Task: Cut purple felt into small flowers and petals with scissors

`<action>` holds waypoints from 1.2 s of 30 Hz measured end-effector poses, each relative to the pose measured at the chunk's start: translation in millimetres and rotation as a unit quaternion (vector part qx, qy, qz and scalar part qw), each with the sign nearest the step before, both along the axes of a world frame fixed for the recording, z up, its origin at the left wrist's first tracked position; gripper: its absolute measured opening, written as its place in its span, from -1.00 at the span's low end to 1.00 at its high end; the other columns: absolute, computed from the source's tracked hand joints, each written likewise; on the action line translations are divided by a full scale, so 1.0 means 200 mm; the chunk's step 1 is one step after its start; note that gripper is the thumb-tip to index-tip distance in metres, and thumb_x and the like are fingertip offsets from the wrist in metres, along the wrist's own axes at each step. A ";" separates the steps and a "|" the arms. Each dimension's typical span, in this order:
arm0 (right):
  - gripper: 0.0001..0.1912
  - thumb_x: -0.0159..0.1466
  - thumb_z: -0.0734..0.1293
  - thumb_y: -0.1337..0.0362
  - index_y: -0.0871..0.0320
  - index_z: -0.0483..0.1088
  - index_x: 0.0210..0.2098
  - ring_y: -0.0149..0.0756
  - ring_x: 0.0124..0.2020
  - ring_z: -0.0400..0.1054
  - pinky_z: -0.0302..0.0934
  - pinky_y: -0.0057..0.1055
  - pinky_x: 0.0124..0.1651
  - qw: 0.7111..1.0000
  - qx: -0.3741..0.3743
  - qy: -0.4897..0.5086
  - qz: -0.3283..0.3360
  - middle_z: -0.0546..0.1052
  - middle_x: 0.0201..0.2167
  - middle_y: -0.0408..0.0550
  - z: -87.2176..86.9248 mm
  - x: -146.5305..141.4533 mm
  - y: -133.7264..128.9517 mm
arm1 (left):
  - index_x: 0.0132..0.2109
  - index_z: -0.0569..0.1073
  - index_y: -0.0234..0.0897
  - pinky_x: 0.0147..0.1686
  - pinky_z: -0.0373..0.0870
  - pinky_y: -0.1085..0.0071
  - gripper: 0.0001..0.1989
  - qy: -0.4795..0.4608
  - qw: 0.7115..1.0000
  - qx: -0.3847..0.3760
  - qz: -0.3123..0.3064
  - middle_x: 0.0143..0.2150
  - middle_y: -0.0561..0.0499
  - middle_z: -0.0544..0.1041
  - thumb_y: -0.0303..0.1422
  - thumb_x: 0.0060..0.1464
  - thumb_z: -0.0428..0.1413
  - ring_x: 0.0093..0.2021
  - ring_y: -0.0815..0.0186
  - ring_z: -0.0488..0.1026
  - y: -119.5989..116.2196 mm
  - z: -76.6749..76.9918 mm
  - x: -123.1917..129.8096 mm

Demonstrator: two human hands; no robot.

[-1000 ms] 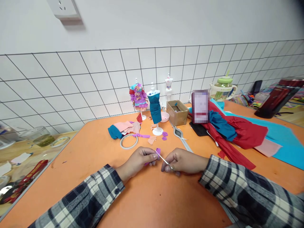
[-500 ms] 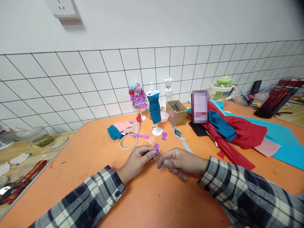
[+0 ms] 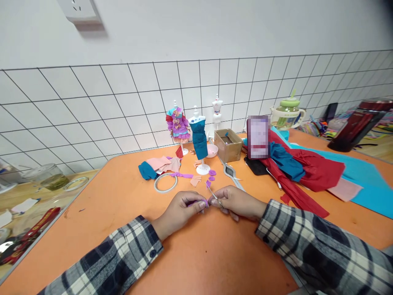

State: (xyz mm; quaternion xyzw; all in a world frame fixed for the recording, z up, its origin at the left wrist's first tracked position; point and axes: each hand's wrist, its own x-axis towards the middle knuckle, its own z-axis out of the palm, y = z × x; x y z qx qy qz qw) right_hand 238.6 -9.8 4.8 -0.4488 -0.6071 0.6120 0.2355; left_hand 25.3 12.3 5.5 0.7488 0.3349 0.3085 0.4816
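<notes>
My left hand (image 3: 187, 207) pinches a small piece of purple crepe paper (image 3: 204, 202) between thumb and fingers. Close beside it, my right hand (image 3: 235, 201) is closed around the handles of small scissors (image 3: 215, 197), their blades pointing up and left. A little purple scrap (image 3: 208, 184) lies by the blade tips, below two purple rounded pieces (image 3: 211, 173). Farther back stands a mini dress form wrapped in teal paper (image 3: 200, 139). Peach scraps (image 3: 195, 180) and a purple strip (image 3: 183, 175) lie to the left, the strip reaching over a tape roll (image 3: 156, 184).
Behind are a dress form in a purple ruffled dress (image 3: 179, 127), a bare white form (image 3: 217, 108), a pink bowl (image 3: 212, 151) and a cardboard box (image 3: 229, 147). A phone (image 3: 258, 137) stands right, near red paper (image 3: 319, 168) and a dark red thermos (image 3: 356, 127).
A purple scrap now lies on the table below the rounded pieces. The scissors have come away from the paper in my left hand, which has lowered slightly.
</notes>
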 end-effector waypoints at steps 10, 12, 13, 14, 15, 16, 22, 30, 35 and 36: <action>-0.40 0.29 0.15 -0.15 0.27 0.35 -0.03 -0.65 -0.79 -0.18 -0.25 -0.66 -0.81 0.930 -0.270 0.221 0.114 0.37 -0.58 -0.20 0.01 0.09 0.07 | -0.27 0.56 -0.33 -0.37 0.30 0.45 -0.71 -0.115 0.978 -0.015 0.171 -0.48 0.04 0.47 -0.15 0.06 0.18 -0.43 0.35 0.37 0.02 -0.02 0.00; -0.53 0.27 0.26 -0.02 0.25 0.33 -0.05 -0.64 -0.79 -0.20 -0.29 -0.68 -0.80 0.954 -0.234 0.166 0.090 0.25 -0.67 -0.32 0.01 0.10 0.06 | -0.28 0.56 -0.33 -0.38 0.29 0.45 -0.70 -0.096 0.981 -0.016 0.169 -0.49 0.03 0.46 -0.14 0.06 0.18 -0.43 0.34 0.36 0.01 -0.02 0.00; -0.56 0.24 0.31 0.03 0.22 0.31 -0.03 -0.63 -0.79 -0.19 -0.29 -0.69 -0.80 0.968 -0.203 0.126 0.077 0.21 -0.68 -0.35 0.01 0.10 0.06 | -0.28 0.56 -0.33 -0.38 0.29 0.45 -0.70 -0.088 0.981 -0.015 0.170 -0.49 0.03 0.46 -0.14 0.05 0.18 -0.43 0.34 0.36 0.01 -0.01 0.00; -0.54 0.20 0.36 0.10 0.18 0.28 0.02 -0.63 -0.78 -0.14 -0.26 -0.70 -0.79 0.980 -0.167 0.091 0.063 0.20 -0.67 -0.37 0.02 0.10 0.05 | -0.29 0.56 -0.33 -0.38 0.28 0.45 -0.70 -0.084 0.982 -0.013 0.171 -0.49 0.03 0.46 -0.14 0.06 0.17 -0.43 0.34 0.35 0.01 -0.01 0.00; -0.45 0.16 0.40 0.17 0.11 0.22 0.10 -0.63 -0.76 -0.08 -0.21 -0.72 -0.78 0.988 -0.131 0.065 0.049 0.23 -0.62 -0.37 0.03 0.09 0.03 | -0.29 0.55 -0.33 -0.37 0.28 0.45 -0.70 -0.083 0.981 -0.011 0.173 -0.49 0.03 0.45 -0.15 0.06 0.17 -0.43 0.34 0.35 0.01 -0.01 0.01; -0.32 0.12 0.42 0.25 0.02 0.15 0.19 -0.63 -0.73 -0.01 -0.15 -0.73 -0.76 0.993 -0.101 0.048 0.040 0.26 -0.56 -0.36 0.04 0.08 0.02 | -0.30 0.55 -0.33 -0.37 0.28 0.45 -0.70 -0.085 0.981 -0.009 0.174 -0.49 0.04 0.45 -0.15 0.06 0.17 -0.43 0.34 0.35 0.01 -0.01 0.00; -0.09 0.12 0.39 0.30 -0.11 -0.12 0.33 -0.64 -0.70 0.05 -0.06 -0.69 -0.74 0.995 -0.083 -0.012 0.050 0.31 -0.44 -0.32 0.07 0.03 -0.03 | -0.29 0.55 -0.32 -0.37 0.28 0.45 -0.71 -0.097 0.978 0.005 0.187 -0.50 0.06 0.43 -0.15 0.07 0.16 -0.44 0.36 0.33 0.02 -0.01 0.00; -0.56 0.11 0.38 0.25 0.07 0.23 -0.03 -0.63 -0.77 -0.06 -0.05 -0.69 -0.76 0.997 -0.068 0.017 0.019 0.20 -0.66 -0.43 0.03 0.02 -0.01 | -0.27 0.56 -0.33 -0.38 0.30 0.46 -0.74 -0.101 0.979 0.003 0.180 -0.49 0.05 0.45 -0.18 0.09 0.17 -0.45 0.37 0.34 0.01 -0.02 0.00; -0.22 0.15 0.36 0.28 -0.09 0.00 0.30 -0.63 -0.73 0.08 0.03 -0.67 -0.73 0.992 -0.105 0.043 0.056 0.37 -0.46 -0.29 0.03 0.03 -0.03 | -0.27 0.56 -0.32 -0.38 0.30 0.46 -0.73 -0.103 0.979 0.002 0.177 -0.49 0.05 0.45 -0.18 0.09 0.17 -0.44 0.37 0.34 0.01 -0.02 0.00; -0.11 0.15 0.36 0.28 -0.17 -0.15 0.35 -0.63 -0.71 0.12 0.03 -0.67 -0.72 0.991 -0.113 0.051 0.057 0.40 -0.38 -0.25 0.04 0.03 -0.03 | -0.27 0.56 -0.33 -0.38 0.30 0.46 -0.73 -0.102 0.979 0.002 0.176 -0.49 0.05 0.44 -0.18 0.09 0.16 -0.45 0.37 0.33 0.01 -0.02 0.00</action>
